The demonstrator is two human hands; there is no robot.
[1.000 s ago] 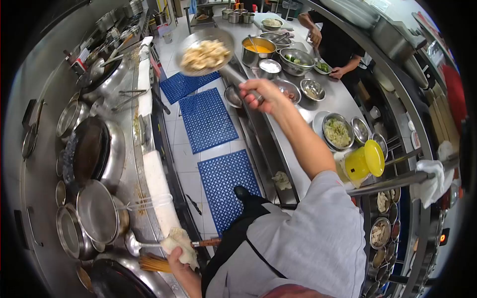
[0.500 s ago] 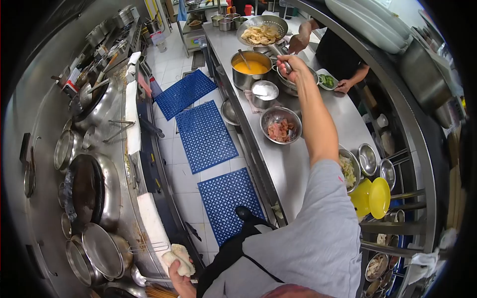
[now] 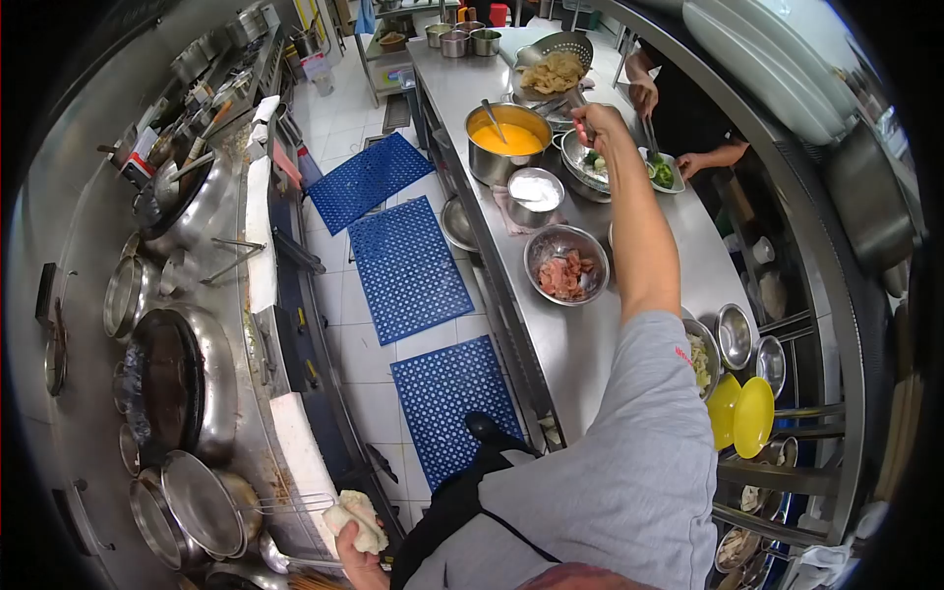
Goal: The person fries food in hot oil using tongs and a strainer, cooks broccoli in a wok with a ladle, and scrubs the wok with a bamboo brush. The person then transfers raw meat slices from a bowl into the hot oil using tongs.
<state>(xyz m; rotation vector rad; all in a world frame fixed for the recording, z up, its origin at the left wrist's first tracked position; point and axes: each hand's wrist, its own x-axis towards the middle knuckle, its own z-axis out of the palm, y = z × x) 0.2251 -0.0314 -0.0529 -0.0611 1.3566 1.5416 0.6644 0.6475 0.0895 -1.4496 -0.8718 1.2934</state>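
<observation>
My right hand (image 3: 602,126) is closed on the handle of a perforated skimmer (image 3: 570,45), stretched out over the counter. Tilted, the skimmer has pale fried pieces (image 3: 553,73) at its lower side; what lies beneath is partly hidden. Below my right forearm are a pot of orange liquid (image 3: 507,140) with a spoon, a container of white powder (image 3: 535,191) and a bowl of raw-looking meat pieces (image 3: 562,275). At the stove edge, my left hand (image 3: 360,559) grips a folded cream cloth (image 3: 356,519). A wire strainer's (image 3: 203,505) handle reaches the cloth; whether I hold it is unclear.
Across the counter (image 3: 580,364), a co-worker's hand (image 3: 644,94) holds a utensil over a dish of green vegetables (image 3: 663,173). Yellow plates (image 3: 753,417) and metal bowls (image 3: 734,334) stand at the right. A dark wok (image 3: 167,383) sits left; blue mats (image 3: 408,270) cover the floor.
The skimmer has moved slightly right in view and tipped over, with the fried pieces shifting to its lower side. The co-worker's hand now holds a utensil at the green vegetables. My left hand has barely moved.
</observation>
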